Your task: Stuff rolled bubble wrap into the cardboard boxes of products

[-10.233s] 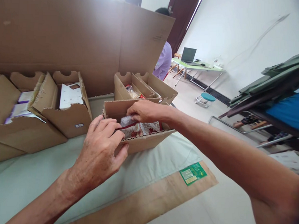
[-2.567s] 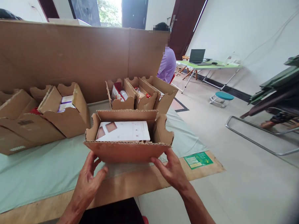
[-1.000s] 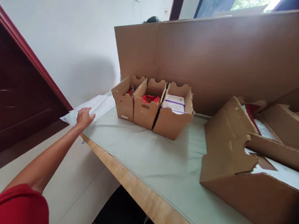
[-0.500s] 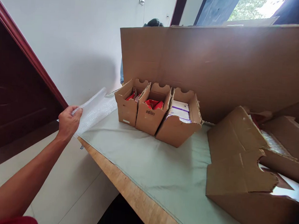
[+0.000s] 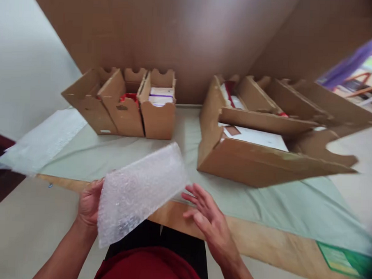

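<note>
A clear bubble wrap bag [image 5: 140,191] is held at its left edge by my left hand [image 5: 90,203], fingers closed on it. It hangs tilted in front of my body, above the table's front edge. My right hand [image 5: 208,220] is by the bag's right end with its fingers spread; nothing is in its grasp. More bubble wrap [image 5: 46,139] lies at the table's left end, apart from both hands.
Three narrow cardboard boxes [image 5: 159,124] stand side by side at the back left, with red and white packets inside. A larger cardboard box [image 5: 265,163] with white contents stands on the right, more boxes behind it. A tall cardboard panel [image 5: 166,36] closes off the back.
My left hand has brought a bubble wrap piece from the table's left end to in front of me. My right hand has come into view. The camera has turned right and down.
</note>
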Demonstrator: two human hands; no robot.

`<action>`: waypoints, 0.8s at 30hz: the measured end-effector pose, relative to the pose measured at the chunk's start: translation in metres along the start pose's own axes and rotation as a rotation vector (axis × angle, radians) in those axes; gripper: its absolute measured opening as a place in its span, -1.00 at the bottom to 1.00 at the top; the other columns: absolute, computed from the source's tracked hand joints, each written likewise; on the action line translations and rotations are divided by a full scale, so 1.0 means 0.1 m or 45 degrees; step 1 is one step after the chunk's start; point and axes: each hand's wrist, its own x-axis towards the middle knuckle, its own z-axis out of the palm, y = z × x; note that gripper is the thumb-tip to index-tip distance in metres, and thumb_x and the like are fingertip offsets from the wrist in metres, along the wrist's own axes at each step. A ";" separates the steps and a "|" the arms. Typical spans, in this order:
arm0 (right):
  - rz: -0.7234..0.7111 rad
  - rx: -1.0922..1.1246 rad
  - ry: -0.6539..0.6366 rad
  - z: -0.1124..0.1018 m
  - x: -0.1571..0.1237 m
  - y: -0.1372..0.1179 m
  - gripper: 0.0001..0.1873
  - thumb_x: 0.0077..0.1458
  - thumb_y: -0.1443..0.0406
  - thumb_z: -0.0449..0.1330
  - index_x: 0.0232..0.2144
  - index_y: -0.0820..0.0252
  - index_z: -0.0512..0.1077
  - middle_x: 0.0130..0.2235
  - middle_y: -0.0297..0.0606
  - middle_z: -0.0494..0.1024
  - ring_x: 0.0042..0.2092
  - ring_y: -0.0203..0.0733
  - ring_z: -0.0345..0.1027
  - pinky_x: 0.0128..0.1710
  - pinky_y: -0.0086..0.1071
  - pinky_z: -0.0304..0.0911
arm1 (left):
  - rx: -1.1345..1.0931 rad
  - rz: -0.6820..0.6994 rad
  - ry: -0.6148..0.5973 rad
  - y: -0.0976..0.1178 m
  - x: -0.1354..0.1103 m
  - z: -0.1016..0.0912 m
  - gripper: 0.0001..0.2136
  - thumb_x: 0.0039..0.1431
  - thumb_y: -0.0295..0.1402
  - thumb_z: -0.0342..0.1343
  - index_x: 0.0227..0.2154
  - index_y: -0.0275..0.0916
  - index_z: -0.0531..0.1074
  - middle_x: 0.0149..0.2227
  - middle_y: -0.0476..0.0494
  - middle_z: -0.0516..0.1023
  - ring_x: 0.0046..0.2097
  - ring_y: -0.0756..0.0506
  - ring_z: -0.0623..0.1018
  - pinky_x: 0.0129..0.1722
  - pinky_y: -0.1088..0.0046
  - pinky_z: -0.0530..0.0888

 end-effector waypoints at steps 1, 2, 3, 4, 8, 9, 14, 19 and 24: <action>-0.002 0.130 -0.045 0.08 0.07 -0.03 -0.20 0.12 -0.20 0.28 0.28 -0.03 0.30 0.31 0.00 0.39 0.22 0.22 0.40 -0.06 -0.02 0.52 | -0.013 -0.073 -0.037 0.02 0.00 0.09 -0.69 -0.13 0.03 0.34 -0.62 -0.10 0.51 -0.56 -0.15 0.58 -0.10 -0.43 0.66 -0.18 0.01 0.66; -0.013 0.226 -0.055 0.12 0.14 -0.06 -0.15 0.09 -0.24 0.28 0.28 0.01 0.30 0.29 0.01 0.42 0.20 0.19 0.41 -0.02 -0.04 0.50 | -0.012 -0.144 -0.080 0.04 0.01 0.16 -0.70 -0.13 -0.01 0.35 -0.60 -0.11 0.50 -0.56 -0.13 0.56 -0.19 -0.38 0.67 -0.26 0.08 0.65; -0.024 0.290 -0.034 0.12 0.20 -0.08 -0.13 0.06 -0.25 0.29 0.27 0.03 0.32 0.23 0.01 0.47 0.16 0.15 0.44 0.02 -0.06 0.47 | 0.000 -0.214 -0.126 0.05 0.02 0.22 -0.71 -0.15 -0.05 0.37 -0.57 -0.13 0.50 -0.57 -0.10 0.54 -0.29 -0.30 0.65 -0.35 0.17 0.63; -0.028 0.326 0.002 0.09 0.24 -0.09 -0.14 0.02 -0.24 0.33 0.23 0.04 0.35 0.15 -0.02 0.53 0.10 0.10 0.48 0.03 -0.09 0.46 | 0.026 -0.275 -0.172 0.06 0.04 0.26 -0.71 -0.16 -0.07 0.39 -0.55 -0.15 0.50 -0.57 -0.07 0.52 -0.39 -0.22 0.61 -0.44 0.27 0.58; 0.017 0.280 0.211 -0.09 0.24 -0.07 -0.46 -0.05 -0.09 0.44 -0.13 0.09 0.51 -0.27 -0.26 0.58 -0.28 -0.17 0.44 -0.26 -0.34 0.40 | 0.207 -0.320 -0.207 0.00 0.16 0.38 -0.64 -0.18 -0.09 0.45 -0.44 -0.21 0.48 -0.52 -0.01 0.51 -0.52 -0.03 0.47 -0.55 0.48 0.42; 0.013 0.240 0.272 -0.13 0.23 -0.05 -0.54 -0.02 -0.06 0.43 -0.23 0.11 0.50 -0.33 -0.31 0.53 -0.34 -0.23 0.37 -0.33 -0.38 0.34 | 0.249 -0.262 -0.182 -0.03 0.19 0.40 -0.62 -0.15 -0.08 0.45 -0.39 -0.21 0.49 -0.47 -0.03 0.55 -0.47 -0.04 0.50 -0.50 0.47 0.45; -0.117 -0.238 0.636 -0.29 0.12 0.05 -0.57 0.14 0.01 0.32 -0.52 0.12 0.29 -0.53 -0.46 0.19 -0.47 -0.34 0.02 -0.47 -0.43 0.05 | 0.716 0.374 -0.167 -0.13 0.12 0.49 -0.62 0.15 -0.10 0.30 -0.02 -0.12 0.51 0.07 -0.17 0.60 0.06 -0.20 0.57 0.16 0.16 0.47; -0.157 -0.475 0.753 -0.33 0.05 0.11 -0.37 0.24 -0.08 0.19 -0.60 0.09 -0.02 -0.55 -0.46 -0.05 -0.48 -0.34 -0.17 -0.51 -0.40 -0.08 | 1.146 0.765 -0.634 -0.26 -0.10 0.54 -0.51 0.02 -0.17 0.39 0.06 -0.01 0.53 0.29 -0.19 0.43 0.37 -0.40 0.30 0.36 -0.11 0.24; -0.128 -0.373 0.677 -0.37 0.05 0.12 -0.32 0.26 -0.16 0.14 -0.59 0.07 -0.09 -0.53 -0.44 -0.08 -0.49 -0.33 -0.20 -0.52 -0.38 -0.13 | 1.113 0.749 -0.653 -0.43 -0.07 0.64 -0.70 0.08 -0.28 0.29 -0.08 -0.04 0.59 0.27 -0.19 0.46 0.37 -0.39 0.33 0.34 -0.11 0.28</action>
